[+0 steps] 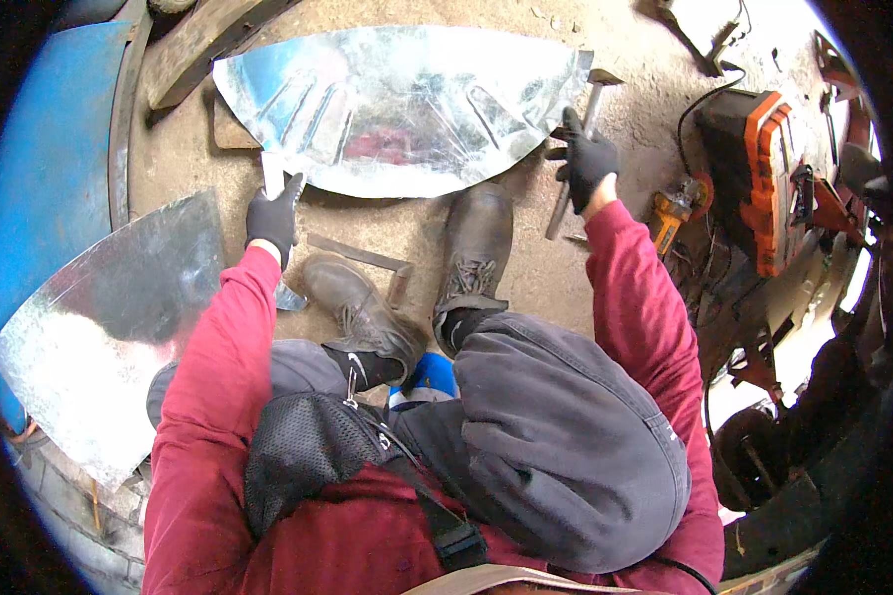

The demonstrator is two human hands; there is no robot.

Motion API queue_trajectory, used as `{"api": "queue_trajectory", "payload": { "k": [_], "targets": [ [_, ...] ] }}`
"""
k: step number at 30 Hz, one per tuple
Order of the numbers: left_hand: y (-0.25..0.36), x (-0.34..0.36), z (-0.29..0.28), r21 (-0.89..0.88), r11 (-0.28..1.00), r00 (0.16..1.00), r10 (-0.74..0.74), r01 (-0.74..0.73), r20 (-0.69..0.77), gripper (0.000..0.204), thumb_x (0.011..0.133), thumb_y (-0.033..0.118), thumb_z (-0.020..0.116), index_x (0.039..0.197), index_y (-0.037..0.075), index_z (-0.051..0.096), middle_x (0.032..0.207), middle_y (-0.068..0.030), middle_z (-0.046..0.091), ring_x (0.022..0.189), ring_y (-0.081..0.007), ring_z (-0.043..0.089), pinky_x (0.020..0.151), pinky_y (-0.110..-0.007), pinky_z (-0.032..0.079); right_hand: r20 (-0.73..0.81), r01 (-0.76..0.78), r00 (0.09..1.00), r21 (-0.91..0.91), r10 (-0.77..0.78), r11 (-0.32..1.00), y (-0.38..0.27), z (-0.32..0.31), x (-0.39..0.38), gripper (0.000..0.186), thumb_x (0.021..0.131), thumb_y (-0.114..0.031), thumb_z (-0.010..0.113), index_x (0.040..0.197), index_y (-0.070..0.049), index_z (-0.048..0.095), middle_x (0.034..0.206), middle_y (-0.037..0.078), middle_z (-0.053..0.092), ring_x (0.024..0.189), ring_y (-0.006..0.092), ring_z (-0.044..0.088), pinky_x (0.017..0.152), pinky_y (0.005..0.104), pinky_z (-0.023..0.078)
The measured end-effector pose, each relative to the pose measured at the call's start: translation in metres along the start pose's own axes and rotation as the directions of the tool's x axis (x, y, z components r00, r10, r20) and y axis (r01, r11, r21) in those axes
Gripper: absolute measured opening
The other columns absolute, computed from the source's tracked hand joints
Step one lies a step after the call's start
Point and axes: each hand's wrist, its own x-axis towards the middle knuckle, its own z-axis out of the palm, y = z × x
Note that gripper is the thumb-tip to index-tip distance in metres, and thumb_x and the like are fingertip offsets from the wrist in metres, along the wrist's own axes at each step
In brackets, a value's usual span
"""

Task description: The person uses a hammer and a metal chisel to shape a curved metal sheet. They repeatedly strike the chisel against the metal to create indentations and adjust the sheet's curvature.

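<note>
Curved sheet-metal panel [417, 119], just ahead of the boots [478, 233]; step, as judged: positioning it
Left hand [273, 216]: grip closed on a pale strip [272, 172] at the panel's lower edge; right hand [587, 161]: at a hammer [593, 107], fingers partly curled, whether holding it cannot be told; next move probably calls for a steady panel and a sure hold on the hammer

Two hands [273, 216] [591, 161], two silvery sheets [397, 109] [134, 288]

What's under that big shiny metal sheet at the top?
A brown block peeks out beneath the left end of the sheet. The metal hides whatever else is there.
</note>
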Motion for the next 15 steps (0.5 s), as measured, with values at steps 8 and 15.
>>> {"api": "queue_trajectory", "payload": {
  "k": [8,15],
  "targets": [
    [0.011,0.005,-0.001,-0.477,0.872,0.994,-0.108,0.112,0.035,0.029,0.091,0.029,0.081,0.108,0.010,0.067,0.072,0.0003,0.058,0.049,-0.0127,0.051,0.043,-0.031,0.043,0.150,0.005,0.989,0.075,-0.017,0.997,-0.016,0.017,-0.029,0.037,0.094,-0.032,0.076,0.093,0.004,0.067,0.067,0.014,0.067,0.048,0.0224,0.061,0.047,0.0346,0.051],
    [0.018,-0.055,-0.056,-0.726,0.682,0.996,-0.039,0.089,0.086,0.029,0.092,0.025,0.081,0.110,0.004,0.072,0.084,-0.0036,0.065,0.051,-0.0130,0.052,0.046,-0.033,0.043,0.219,-0.045,0.976,0.090,0.024,0.995,-0.010,-0.003,-0.053,0.033,0.095,-0.031,0.075,0.089,0.000,0.069,0.066,0.011,0.067,0.048,0.0155,0.058,0.045,0.0292,0.043]
  ]
}}
